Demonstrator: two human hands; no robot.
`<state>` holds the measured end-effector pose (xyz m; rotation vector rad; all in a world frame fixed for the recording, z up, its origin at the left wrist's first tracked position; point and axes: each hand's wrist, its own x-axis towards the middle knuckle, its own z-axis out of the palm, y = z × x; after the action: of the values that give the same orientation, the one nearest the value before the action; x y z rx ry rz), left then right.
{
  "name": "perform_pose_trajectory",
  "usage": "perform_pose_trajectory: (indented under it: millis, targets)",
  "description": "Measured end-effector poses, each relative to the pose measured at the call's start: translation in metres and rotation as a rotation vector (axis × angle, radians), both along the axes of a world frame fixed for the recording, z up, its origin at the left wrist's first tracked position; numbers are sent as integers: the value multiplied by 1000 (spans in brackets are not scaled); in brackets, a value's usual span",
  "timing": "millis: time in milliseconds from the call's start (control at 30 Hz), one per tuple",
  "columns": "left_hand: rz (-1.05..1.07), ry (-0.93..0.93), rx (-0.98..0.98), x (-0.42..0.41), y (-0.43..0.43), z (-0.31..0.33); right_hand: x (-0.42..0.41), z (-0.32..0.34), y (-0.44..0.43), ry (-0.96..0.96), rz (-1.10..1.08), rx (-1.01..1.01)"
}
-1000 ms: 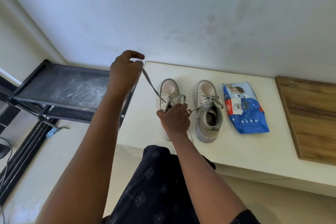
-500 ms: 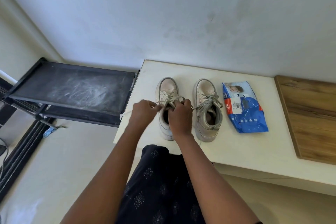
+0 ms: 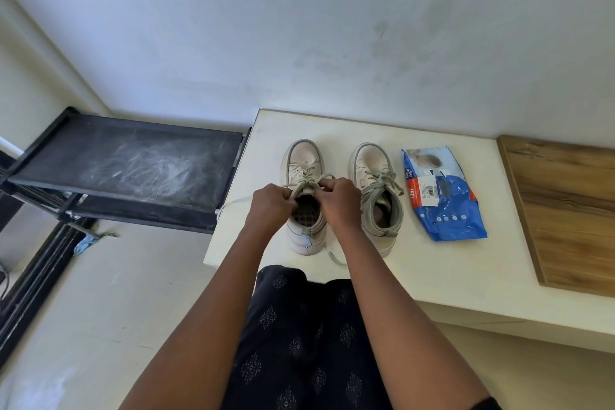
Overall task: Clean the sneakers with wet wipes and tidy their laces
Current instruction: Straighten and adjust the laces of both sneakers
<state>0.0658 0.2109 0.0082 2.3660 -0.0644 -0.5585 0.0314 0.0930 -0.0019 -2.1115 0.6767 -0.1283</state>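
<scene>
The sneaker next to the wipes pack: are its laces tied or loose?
Tied: its laces form a bow with loops across the sneaker tongue.

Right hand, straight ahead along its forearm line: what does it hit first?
The right hand would likely meet the laced front of the sneaker nearer the rack, whose lace it pinches; past the toe, the wall. Depth unclear from one view.

A black metal rack (image 3: 133, 170), top shelf streaked w/ pale dust, stands just beside the L edge of a cream tabletop (image 3: 432, 270). A wood-grain panel (image 3: 565, 210) covers the tabletop's R end. Behind both: an off-white wall (image 3: 299, 27) w/ faint smudges. On the pale floor (image 3: 100, 309) below the rack, a small blue scrap (image 3: 85, 244) lies near a dark frame (image 3: 33, 283).
</scene>
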Motion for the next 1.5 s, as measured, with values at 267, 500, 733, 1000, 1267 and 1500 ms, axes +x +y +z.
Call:
perform_pose_trajectory:
  millis: [267,500,733,1000,1267,1500]
  targets:
    - [509,113,-540,3,-12,-13,6,6,7,-47,-266,450]
    - [436,18,-297,8,-19,-16,18,-2,3,157,-270,367]
    - [430,61,-499,4,-10,-26,6,-13,12,-87,-375,479]
    - [427,-58,-680,1,-10,4,3,8,10,-304,-277,896]
    - [396,-176,-741,11,-11,48,9,56,8,-424,-265,879]
    - [438,-74,-980,12,-14,82,16,112,4,-485,-183,692]
